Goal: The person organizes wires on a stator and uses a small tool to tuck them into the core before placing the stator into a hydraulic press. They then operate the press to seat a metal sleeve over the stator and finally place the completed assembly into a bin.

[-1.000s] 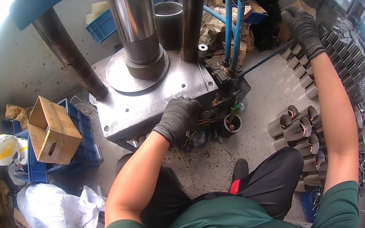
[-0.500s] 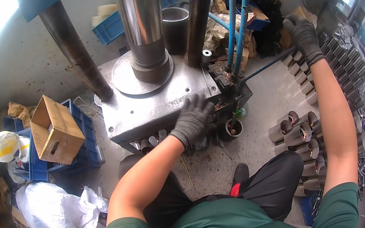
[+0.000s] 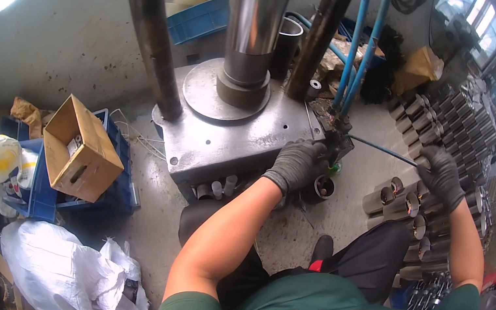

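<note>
My right hand (image 3: 441,177), in a dark grey glove, is closed around the outer end of a long thin lever (image 3: 386,149) that slopes down toward me from the press's right side. My left hand (image 3: 296,163), gloved alike, is at the front right corner of the steel press table (image 3: 233,144). Its fingers curl at the edge, and what they grip is hidden. On the table a round plate (image 3: 202,100) carries a dark stepped base (image 3: 240,86). A shiny metal cylinder (image 3: 256,14) stands upright on top of it.
Steel columns (image 3: 158,51) and blue hoses (image 3: 360,35) flank the table. Many grey metal sleeves (image 3: 379,201) stand at right. A black pot (image 3: 320,188) is below the table. At left are a cardboard box (image 3: 87,163), blue crates (image 3: 36,192) and white sacks (image 3: 63,274).
My right hand has swung the lever from raised to lowered, toward me. My left hand has gone from spread fingers to curled ones at the table's corner. The view has shifted.
</note>
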Available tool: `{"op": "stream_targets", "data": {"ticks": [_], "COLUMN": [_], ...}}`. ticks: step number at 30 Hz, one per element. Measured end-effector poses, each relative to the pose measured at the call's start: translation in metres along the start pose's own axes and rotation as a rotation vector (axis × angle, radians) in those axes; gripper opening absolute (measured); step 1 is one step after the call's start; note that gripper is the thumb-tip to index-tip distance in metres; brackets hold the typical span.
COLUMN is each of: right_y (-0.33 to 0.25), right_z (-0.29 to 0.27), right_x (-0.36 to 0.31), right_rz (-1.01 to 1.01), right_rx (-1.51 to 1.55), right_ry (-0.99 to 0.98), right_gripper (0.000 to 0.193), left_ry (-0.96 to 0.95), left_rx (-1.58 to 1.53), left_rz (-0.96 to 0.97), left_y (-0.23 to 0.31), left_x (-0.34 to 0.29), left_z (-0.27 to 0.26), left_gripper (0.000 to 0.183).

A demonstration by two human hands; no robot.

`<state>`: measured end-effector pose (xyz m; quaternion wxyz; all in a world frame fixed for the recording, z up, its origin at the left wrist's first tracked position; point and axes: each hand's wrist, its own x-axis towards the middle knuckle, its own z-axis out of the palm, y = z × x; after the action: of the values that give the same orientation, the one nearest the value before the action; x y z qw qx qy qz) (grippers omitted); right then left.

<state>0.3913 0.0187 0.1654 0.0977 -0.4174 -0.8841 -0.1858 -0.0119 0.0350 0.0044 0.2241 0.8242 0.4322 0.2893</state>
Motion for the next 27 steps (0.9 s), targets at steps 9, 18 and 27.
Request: {"op": "stream_targets", "data": {"ticks": [9,18,27], "right_y": [-0.125,-0.206,-0.209], "right_z": [-0.035,0.003,-0.028], "right_x": [0.212,0.456,0.45], "right_rz": [-0.271,-0.388,-0.169], "right_rx": [0.245,0.123,0.249], "right_ry": [0.309,0.498,-0.155], "right_gripper": [0.039,0.05,0.052], "left_ry": [0.447,0.728,0.847], "left_rx": [-0.543,-0.833,-1.599], "left_rz": [-0.302,-0.245,-0.41], "left_y": [-0.026,-0.088,-0.107], "left_x": [0.025,0.058,0.056], "left_z": [-0.005,0.015,-0.013], "left_gripper": [0.043,0.04,0.049]}}
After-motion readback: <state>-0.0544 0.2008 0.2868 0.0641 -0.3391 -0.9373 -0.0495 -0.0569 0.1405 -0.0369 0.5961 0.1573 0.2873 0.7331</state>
